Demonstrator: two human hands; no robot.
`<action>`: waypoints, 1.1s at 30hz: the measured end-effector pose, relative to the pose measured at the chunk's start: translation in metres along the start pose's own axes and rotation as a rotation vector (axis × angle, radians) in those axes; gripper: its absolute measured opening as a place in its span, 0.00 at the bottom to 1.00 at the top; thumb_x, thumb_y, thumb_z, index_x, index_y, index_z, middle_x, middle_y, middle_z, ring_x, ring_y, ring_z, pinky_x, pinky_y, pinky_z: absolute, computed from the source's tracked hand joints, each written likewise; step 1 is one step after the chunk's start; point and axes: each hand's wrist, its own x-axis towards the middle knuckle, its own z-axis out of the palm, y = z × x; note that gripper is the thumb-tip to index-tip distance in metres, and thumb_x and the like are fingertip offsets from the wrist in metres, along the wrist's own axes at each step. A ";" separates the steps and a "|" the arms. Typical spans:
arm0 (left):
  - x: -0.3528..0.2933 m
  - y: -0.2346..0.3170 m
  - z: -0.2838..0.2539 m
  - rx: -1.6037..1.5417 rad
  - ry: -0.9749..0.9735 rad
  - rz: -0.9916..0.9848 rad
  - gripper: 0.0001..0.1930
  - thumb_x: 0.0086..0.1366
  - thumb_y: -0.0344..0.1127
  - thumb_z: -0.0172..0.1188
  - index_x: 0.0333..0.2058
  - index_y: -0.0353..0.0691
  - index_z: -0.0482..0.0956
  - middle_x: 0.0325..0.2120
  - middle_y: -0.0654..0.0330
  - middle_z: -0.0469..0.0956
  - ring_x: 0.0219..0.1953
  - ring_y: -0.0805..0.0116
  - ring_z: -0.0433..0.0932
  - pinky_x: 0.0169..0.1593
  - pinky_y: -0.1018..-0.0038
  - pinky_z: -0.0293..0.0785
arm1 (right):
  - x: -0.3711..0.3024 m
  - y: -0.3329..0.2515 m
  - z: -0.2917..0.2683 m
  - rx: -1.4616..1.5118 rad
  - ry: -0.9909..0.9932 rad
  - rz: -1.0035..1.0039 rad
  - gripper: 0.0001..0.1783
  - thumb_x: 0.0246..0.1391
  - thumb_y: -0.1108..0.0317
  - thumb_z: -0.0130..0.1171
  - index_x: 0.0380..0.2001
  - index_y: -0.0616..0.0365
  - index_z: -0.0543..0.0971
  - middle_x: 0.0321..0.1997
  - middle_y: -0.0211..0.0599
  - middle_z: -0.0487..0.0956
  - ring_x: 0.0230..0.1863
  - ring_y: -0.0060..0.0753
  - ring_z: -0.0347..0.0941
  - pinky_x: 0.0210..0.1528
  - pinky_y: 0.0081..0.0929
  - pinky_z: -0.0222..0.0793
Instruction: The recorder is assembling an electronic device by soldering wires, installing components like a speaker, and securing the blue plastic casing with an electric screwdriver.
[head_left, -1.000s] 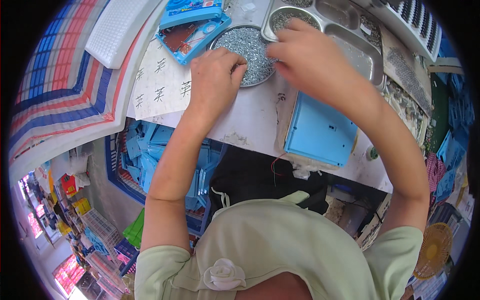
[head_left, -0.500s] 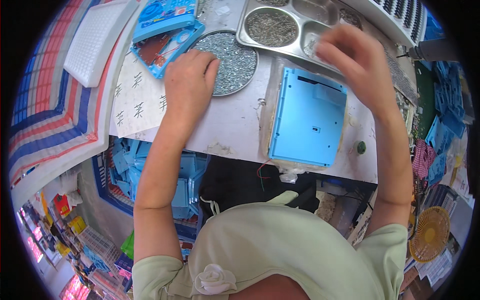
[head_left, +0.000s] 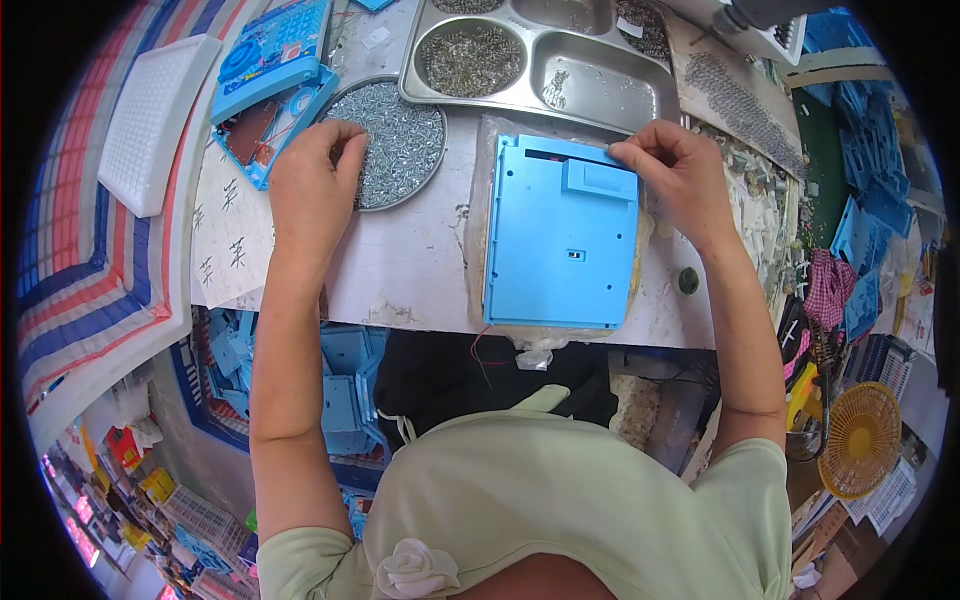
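Observation:
A light-blue plastic casing (head_left: pixel 555 285) lies flat on the table on clear plastic wrap, with a long slot at its far edge and a small raised blue piece (head_left: pixel 598 180) below the slot. My right hand (head_left: pixel 682 178) is at the casing's far right corner, thumb and forefinger pinched together; anything between them is too small to make out. My left hand (head_left: pixel 312 185) is curled at the left rim of a round metal tray (head_left: pixel 440 165) full of small silvery screws (head_left: pixel 395 140). Its fingertips are partly hidden, so what they hold does not show.
A steel compartment tray (head_left: pixel 500 98) with small metal parts stands behind the casing. At the far left are a blue plastic case (head_left: pixel 268 60), handwritten paper (head_left: pixel 235 265) and a white perforated tray (head_left: pixel 155 125). A crate of blue parts (head_left: pixel 345 390) sits below the table edge.
My right hand has come down from the steel tray to the casing's far right corner. My left hand stays beside the screws. The whole view has shifted slightly.

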 end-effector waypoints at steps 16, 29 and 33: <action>-0.026 0.077 0.042 -0.654 -0.134 0.109 0.07 0.62 0.28 0.68 0.39 0.36 0.87 0.47 0.58 0.83 0.39 0.76 0.78 0.41 0.80 0.71 | -0.011 0.006 -0.018 0.054 -0.022 -0.100 0.10 0.61 0.70 0.67 0.44 0.60 0.83 0.29 0.21 0.77 0.32 0.11 0.68 0.35 0.15 0.63; -0.035 0.072 0.034 -0.642 -0.185 0.031 0.10 0.58 0.31 0.71 0.40 0.43 0.88 0.49 0.61 0.78 0.45 0.70 0.76 0.44 0.77 0.71 | -0.015 -0.014 -0.025 0.171 -0.041 -0.134 0.10 0.61 0.68 0.68 0.42 0.61 0.84 0.34 0.23 0.81 0.37 0.11 0.73 0.40 0.14 0.68; -0.026 0.026 0.014 -0.084 0.091 0.163 0.12 0.56 0.34 0.72 0.41 0.45 0.87 0.45 0.57 0.80 0.42 0.58 0.79 0.46 0.65 0.73 | 0.026 -0.061 0.002 -0.108 -0.147 -0.369 0.08 0.58 0.69 0.69 0.38 0.59 0.84 0.29 0.30 0.81 0.34 0.21 0.77 0.38 0.20 0.71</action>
